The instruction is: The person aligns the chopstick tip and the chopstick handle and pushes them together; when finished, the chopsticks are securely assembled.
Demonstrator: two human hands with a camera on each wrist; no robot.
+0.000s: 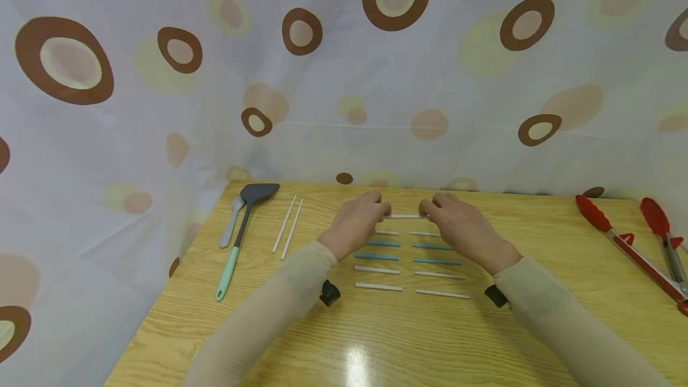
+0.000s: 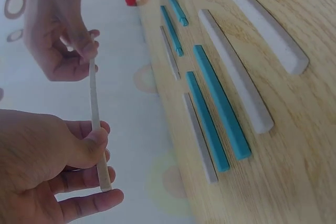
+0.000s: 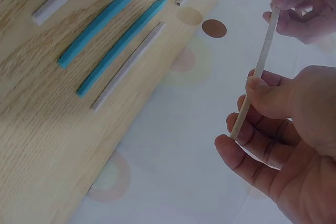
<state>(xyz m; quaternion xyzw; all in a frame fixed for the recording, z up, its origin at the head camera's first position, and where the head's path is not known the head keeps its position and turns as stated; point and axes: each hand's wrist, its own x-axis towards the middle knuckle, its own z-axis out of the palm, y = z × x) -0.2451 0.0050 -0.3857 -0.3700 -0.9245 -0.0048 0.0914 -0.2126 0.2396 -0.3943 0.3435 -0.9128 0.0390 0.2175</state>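
Observation:
My left hand [image 1: 359,223] and right hand [image 1: 463,226] hold the two ends of one thin white stick [image 1: 405,216] between them, level, above the far part of the table. In the left wrist view, the left thumb pinches the stick [image 2: 94,98] against the fingers. The right thumb and fingers pinch its other end, as the right wrist view shows on the stick [image 3: 265,51]. Below and nearer lie two columns of short sticks: white sticks [image 1: 378,286] and blue sticks [image 1: 377,257] at left, white sticks [image 1: 442,294] and blue sticks [image 1: 438,261] at right.
Left of the hands lie two longer white sticks [image 1: 292,229]. Beyond them are a dark turner [image 1: 247,220] with a mint handle and a grey spoon [image 1: 232,221]. Red tongs [image 1: 634,249] and another pair of tongs [image 1: 666,237] lie at right. A patterned curtain [image 1: 344,76] hangs behind.

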